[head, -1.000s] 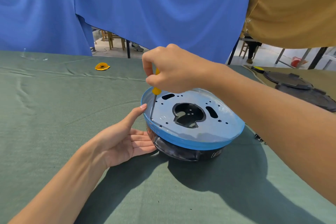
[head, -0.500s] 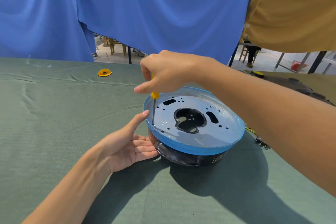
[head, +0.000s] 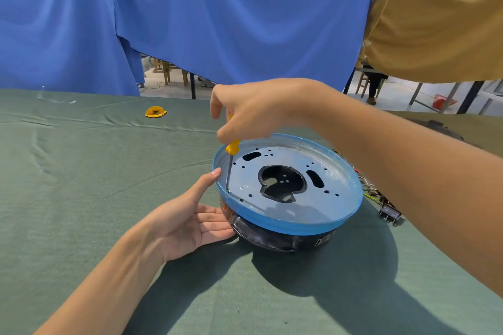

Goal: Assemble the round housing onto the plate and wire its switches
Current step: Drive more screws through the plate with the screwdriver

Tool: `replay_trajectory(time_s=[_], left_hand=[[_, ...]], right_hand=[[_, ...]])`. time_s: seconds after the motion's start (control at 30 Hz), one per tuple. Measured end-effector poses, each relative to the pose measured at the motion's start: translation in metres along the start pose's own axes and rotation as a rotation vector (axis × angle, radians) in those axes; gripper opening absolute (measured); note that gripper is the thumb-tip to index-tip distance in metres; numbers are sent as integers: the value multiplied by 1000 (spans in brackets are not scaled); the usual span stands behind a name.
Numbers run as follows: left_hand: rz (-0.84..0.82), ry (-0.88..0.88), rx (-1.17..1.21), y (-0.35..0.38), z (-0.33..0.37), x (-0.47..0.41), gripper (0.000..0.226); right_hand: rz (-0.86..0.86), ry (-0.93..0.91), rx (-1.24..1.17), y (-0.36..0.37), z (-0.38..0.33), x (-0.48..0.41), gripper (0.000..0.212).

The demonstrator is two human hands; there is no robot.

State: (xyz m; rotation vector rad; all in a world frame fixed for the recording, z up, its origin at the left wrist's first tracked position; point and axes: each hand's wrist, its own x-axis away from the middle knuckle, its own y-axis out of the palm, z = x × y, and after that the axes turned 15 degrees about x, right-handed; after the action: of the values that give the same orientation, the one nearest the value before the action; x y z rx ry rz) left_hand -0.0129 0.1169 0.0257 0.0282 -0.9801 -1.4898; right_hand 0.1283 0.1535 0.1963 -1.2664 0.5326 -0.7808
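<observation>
Wrinkled green cloth (head: 81,198) bears the round housing (head: 272,241); blue drapes (head: 245,22) hang behind.

A table (head: 81,198) draped in wrinkled green cloth carries the black round housing (head: 272,239). Well behind the housing and to its left lies a small yellow piece (head: 155,112). Just beside its right edge lie a black switch (head: 389,213) and thin wires (head: 367,191).

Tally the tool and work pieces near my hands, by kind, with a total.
Yellow-handled screwdriver: 1
Blue-rimmed round metal plate: 1
Black round housing under it: 1
Black rocker switch in view: 1
Total: 4
</observation>
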Motion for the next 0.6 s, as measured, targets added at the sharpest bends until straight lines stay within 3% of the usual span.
replay_trajectory(time_s=[0.2, 0.27, 0.4, 0.47, 0.6], left_hand=[[6, 8, 2, 1, -1, 1, 95], [3, 6, 5, 1, -1, 1, 94], [20, 14, 4, 1, -1, 1, 96], [20, 19, 6, 0, -1, 0, 96], [19, 15, 0, 1, 0, 0, 97]], right_hand=[[224, -28, 119, 8, -5, -6, 7], [209, -11, 175, 11, -9, -10, 26], [20, -5, 110, 1, -6, -3, 32], [-25, -36, 10, -6, -5, 3, 28], [101, -11, 12, 3, -3, 1, 12]])
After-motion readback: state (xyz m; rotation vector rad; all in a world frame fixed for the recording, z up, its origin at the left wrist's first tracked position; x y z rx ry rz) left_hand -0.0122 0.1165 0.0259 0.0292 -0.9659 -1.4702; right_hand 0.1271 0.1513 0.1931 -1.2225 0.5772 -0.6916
